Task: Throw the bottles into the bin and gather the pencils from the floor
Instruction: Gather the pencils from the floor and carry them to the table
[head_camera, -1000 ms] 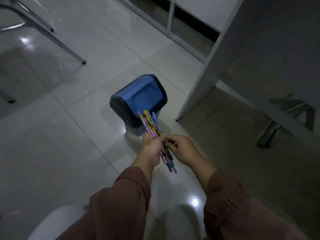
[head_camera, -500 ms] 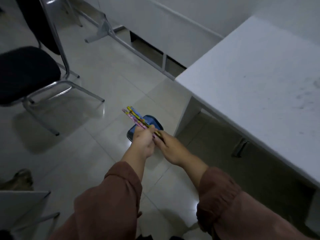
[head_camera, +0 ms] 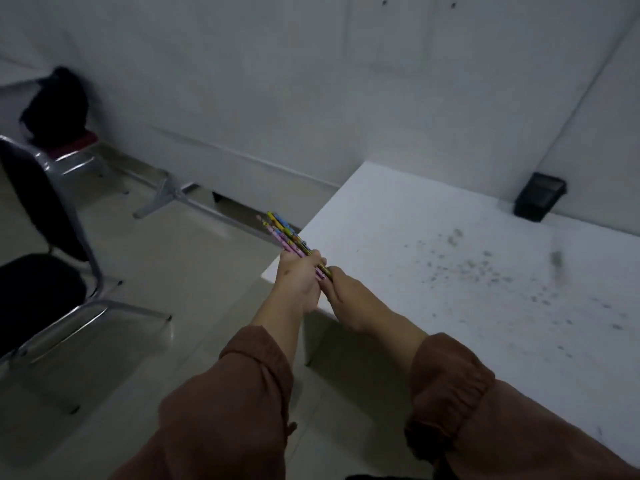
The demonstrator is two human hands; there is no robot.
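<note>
Several thin, patterned wooden pencils (head_camera: pixel 290 241), bundled, tips angled up-left over near corner of white table (head_camera: pixel 450 271). Left hand (head_camera: pixel 300 279) wrapped around bundle's middle; right hand (head_camera: pixel 346 295) pinching lower ends. Likely light, stiff, smooth; loose ones could slide. Mid-bundle hold looks best.

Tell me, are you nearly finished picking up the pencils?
Nearly, it seems. The pencils are bunched in both hands: the left hand wraps the bundle, and the right hand pinches its lower end. No pencils or bottles show on the floor that can be seen here, and the bin is out of view, so the bottles can't be checked. Left to do: probably setting the bundle on the white table.
</note>
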